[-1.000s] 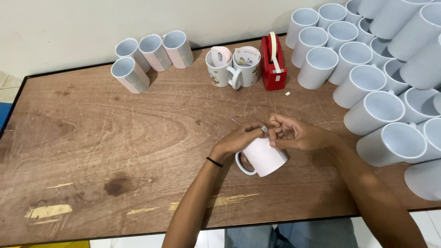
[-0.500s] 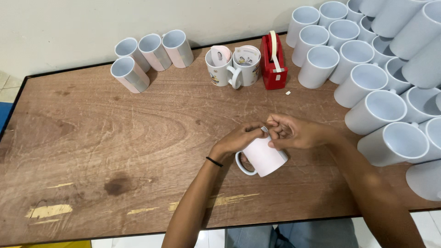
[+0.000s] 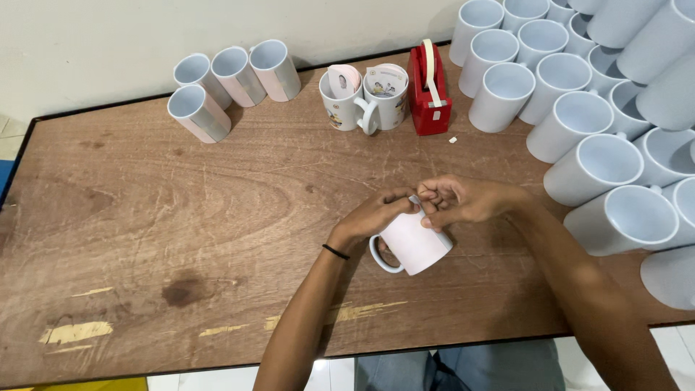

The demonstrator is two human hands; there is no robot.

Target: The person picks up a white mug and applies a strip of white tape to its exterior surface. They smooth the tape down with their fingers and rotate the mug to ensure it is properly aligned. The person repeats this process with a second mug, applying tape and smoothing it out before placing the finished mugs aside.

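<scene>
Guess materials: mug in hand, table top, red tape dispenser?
Mug: looks like glazed white ceramic, with a smooth thick wall and a paper-like matte sheet around it. Table top: wood or wood veneer, matte, with visible grain, scratches and chipped patches. Red tape dispenser: probably moulded plastic, uniformly coloured, slightly glossy.

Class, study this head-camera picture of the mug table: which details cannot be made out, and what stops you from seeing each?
- Head view: the top end of the white mug is covered by the left hand and right hand.
- What the fingertips pinch: too small to tell.
- Pictures on the two printed mugs: too small.
- Stacked white mugs: cut off by the right and top edges.
- Red tape dispenser: its far side is hidden.
</scene>
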